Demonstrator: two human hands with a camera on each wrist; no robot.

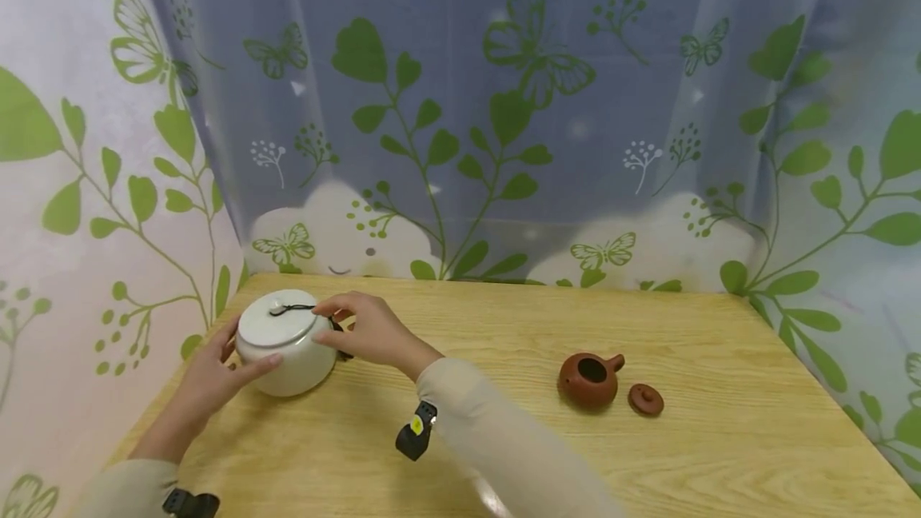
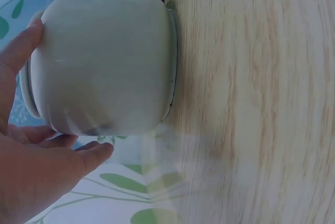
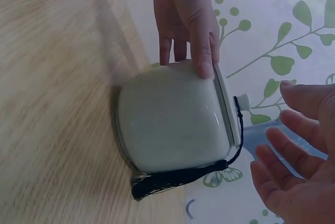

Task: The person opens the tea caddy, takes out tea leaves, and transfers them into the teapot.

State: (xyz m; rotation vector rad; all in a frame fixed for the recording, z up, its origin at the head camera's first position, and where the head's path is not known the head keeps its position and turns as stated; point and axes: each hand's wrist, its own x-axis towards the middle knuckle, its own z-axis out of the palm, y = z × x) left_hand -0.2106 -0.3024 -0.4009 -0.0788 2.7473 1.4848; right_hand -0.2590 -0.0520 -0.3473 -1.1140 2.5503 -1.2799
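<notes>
A white ceramic lidded jar [image 1: 291, 366] stands upright on the left of the table, its lid [image 1: 266, 318] on top. A black cord loops from the lid's knob to a black tassel [image 3: 178, 177] hanging down the jar's side. My left hand [image 1: 216, 378] holds the jar from the left, thumb across its front near the shoulder and fingers round the far side. Over the jar's right side is my right hand [image 1: 370, 330], fingers loosely bent beside the cord. In the right wrist view that hand [image 3: 298, 156] shows apart from the knob, with nothing between its fingers.
To the right on the wooden table [image 1: 475, 334] sits a small reddish-brown teapot [image 1: 590, 390] with its top uncovered. Its round lid [image 1: 646, 400] lies beside it. Patterned curtains [image 1: 460, 142] with leaves and butterflies surround the table's back and sides.
</notes>
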